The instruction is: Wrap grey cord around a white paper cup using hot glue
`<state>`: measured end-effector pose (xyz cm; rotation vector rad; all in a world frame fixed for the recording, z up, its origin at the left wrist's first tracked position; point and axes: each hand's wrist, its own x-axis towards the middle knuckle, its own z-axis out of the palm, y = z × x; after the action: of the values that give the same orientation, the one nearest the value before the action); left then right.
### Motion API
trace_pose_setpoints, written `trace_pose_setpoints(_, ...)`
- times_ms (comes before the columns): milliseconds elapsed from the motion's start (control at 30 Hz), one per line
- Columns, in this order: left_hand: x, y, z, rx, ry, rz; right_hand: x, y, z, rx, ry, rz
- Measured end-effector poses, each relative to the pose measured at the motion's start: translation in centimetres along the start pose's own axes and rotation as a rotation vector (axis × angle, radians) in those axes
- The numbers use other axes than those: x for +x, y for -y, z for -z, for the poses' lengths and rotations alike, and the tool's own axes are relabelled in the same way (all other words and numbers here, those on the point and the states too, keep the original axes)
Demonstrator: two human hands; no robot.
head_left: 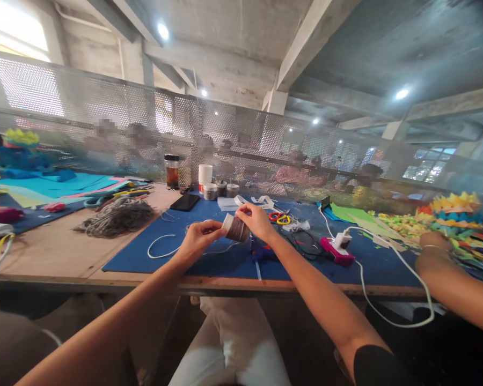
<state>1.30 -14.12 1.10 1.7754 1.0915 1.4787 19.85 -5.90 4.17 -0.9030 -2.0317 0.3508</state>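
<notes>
Tilted on its side over the blue mat (137, 252) is a paper cup (236, 228), wound with brownish-grey cord and white at its open end. My left hand (201, 238) pinches the white end between thumb and fingers. With fingers closed, my right hand (257, 221) grips the far upper side of the cup; whether it also pinches the cord's end is too small to tell. Just below the right hand lies a dark blue glue gun (263, 252) with a pale glue stick (258, 269) pointing toward me.
Grey cord (118, 217) lies heaped at left. Behind the hands are a phone (184, 202), wrapped cups (210, 191), a white cup stack (205, 176) and a drink jar (172, 172). Scissors (280, 219) and a pink power strip (338, 252) sit right; a co-worker's arm (454, 279) reaches in.
</notes>
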Motion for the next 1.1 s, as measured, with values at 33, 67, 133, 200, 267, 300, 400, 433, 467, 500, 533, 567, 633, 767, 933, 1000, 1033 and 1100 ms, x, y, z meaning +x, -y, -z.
trace_pose_setpoints(33,0.0,-0.1,0.0,-0.006,0.002,0.0,0.0,0.0,0.0,-0.005,0.003,-0.001)
trace_pose_setpoints(67,0.0,-0.1,0.0,-0.012,0.005,0.001,0.0,0.0,0.0,-0.008,0.006,-0.002)
trace_pose_setpoints(133,0.0,0.0,0.0,-0.021,0.009,0.002,0.0,-0.1,-0.1,-0.009,0.005,0.0)
trace_pose_setpoints(200,-0.1,0.1,0.0,-0.02,0.008,-0.002,0.0,-0.1,-0.2,-0.006,0.002,0.0)
trace_pose_setpoints(267,-0.1,0.3,0.0,-0.016,0.01,-0.003,0.1,-0.2,-0.3,0.005,0.001,-0.008)
trace_pose_setpoints(300,-0.1,0.3,0.1,-0.015,0.011,-0.004,0.1,-0.3,-0.3,0.014,0.0,-0.012)
trace_pose_setpoints(400,-0.1,0.3,0.1,-0.01,0.01,-0.006,0.2,-0.6,-0.5,0.059,0.001,-0.024)
trace_pose_setpoints(433,-0.1,0.2,0.0,-0.008,0.007,-0.006,0.3,-0.7,-0.6,0.078,0.005,-0.029)
trace_pose_setpoints(467,-0.1,0.1,0.0,-0.008,0.004,-0.004,0.3,-0.9,-0.6,0.096,0.009,-0.037)
trace_pose_setpoints(500,-0.1,0.1,0.0,-0.01,0.002,0.001,0.3,-1.0,-0.6,0.114,0.014,-0.047)
trace_pose_setpoints(533,-0.1,0.0,0.0,-0.015,0.002,0.006,0.3,-1.1,-0.6,0.131,0.019,-0.059)
trace_pose_setpoints(567,-0.1,0.0,0.0,-0.021,0.004,0.01,0.4,-1.1,-0.7,0.148,0.024,-0.069)
trace_pose_setpoints(633,-0.1,-0.1,0.0,-0.03,0.009,0.013,0.4,-1.2,-0.7,0.18,0.033,-0.092)
trace_pose_setpoints(767,-0.2,-0.2,0.0,-0.015,0.011,0.009,0.5,-1.0,-0.7,0.259,0.058,-0.152)
trace_pose_setpoints(933,-0.2,-0.4,-0.1,-0.022,0.01,0.013,0.4,-0.6,-0.8,0.343,0.064,-0.249)
trace_pose_setpoints(1000,-0.2,-0.4,-0.1,-0.036,0.017,0.011,0.4,-0.6,-0.9,0.354,0.061,-0.275)
trace_pose_setpoints(1033,-0.2,-0.4,-0.1,-0.039,0.018,0.008,0.4,-0.7,-0.9,0.356,0.061,-0.283)
trace_pose_setpoints(1100,-0.2,-0.3,-0.1,-0.034,0.017,0.003,0.4,-0.8,-1.0,0.361,0.058,-0.293)
